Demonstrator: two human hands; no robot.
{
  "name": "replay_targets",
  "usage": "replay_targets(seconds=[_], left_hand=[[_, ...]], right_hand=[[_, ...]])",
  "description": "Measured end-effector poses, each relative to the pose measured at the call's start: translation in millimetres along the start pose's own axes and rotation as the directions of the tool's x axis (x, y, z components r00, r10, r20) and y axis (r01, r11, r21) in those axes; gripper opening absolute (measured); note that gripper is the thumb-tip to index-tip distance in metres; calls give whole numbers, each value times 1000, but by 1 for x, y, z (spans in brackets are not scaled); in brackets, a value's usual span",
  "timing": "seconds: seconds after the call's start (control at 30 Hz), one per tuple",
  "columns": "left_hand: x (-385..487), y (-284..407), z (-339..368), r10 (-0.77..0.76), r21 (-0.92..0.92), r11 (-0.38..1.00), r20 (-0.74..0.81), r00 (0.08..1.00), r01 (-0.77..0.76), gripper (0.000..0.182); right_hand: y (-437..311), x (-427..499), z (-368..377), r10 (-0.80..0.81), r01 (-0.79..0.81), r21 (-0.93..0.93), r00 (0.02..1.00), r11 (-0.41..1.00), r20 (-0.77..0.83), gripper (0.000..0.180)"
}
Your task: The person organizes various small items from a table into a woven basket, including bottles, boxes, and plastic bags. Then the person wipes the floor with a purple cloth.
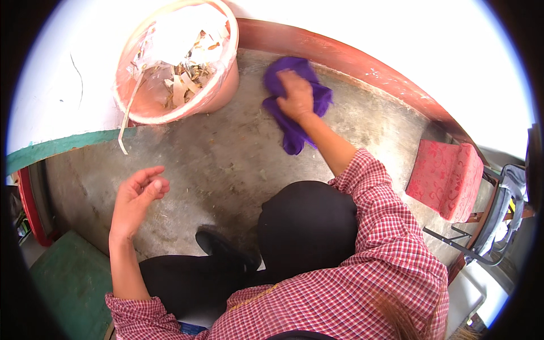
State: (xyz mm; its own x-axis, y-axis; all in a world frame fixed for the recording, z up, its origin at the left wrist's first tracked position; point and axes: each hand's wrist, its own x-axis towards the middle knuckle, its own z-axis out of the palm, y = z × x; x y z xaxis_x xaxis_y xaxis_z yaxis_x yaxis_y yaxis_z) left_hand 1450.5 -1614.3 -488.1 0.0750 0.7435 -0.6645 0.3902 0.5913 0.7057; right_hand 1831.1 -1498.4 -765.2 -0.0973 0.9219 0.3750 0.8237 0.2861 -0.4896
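Observation:
My right hand (pixel 295 95) lies on a crumpled purple cloth (pixel 291 66) on the grey concrete floor (pixel 225 148), close to the red-painted base of the wall. The hand is a little blurred, and whether its fingers grip the cloth or only press on it cannot be told. Raised over the floor on the left is my left hand (pixel 144 191), with its fingers loosely curled and nothing seen in it. Beyond it a pink plastic bin (pixel 219 91), lined with a clear bag, holds paper scraps and dry brown bits. A pale strip (pixel 129 110) hangs over its rim.
A red patterned fabric-covered block (pixel 442 178) is at the right, beside a metal-framed chair (pixel 480 255) with cloth on it. The red wall base (pixel 340 59) curves behind the cloth. A green surface (pixel 72 284) lies at lower left; my bent knee (pixel 308 221) is near my right forearm.

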Motion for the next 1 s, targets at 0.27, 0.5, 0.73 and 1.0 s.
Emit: replay_targets(seconds=[0.27,0.5,0.73,1.0], left_hand=[[33,27,19,-17,-548,835,-100,995,-41,79],[83,54,40,-36,-779,626,-60,998,-25,62],[111,44,33,-171,-860,510,-137,976,-32,26],[-27,9,-13,-195,-848,530,-128,972,-6,51]], right_hand=[[-87,-60,-21,-289,-184,616,758,766,586,51],[-2,23,-59,481,-470,-99,857,877,184,67],[-72,-40,-26,-104,147,-24,796,989,596,68],[-30,16,-40,22,-122,434,973,892,229,45]])
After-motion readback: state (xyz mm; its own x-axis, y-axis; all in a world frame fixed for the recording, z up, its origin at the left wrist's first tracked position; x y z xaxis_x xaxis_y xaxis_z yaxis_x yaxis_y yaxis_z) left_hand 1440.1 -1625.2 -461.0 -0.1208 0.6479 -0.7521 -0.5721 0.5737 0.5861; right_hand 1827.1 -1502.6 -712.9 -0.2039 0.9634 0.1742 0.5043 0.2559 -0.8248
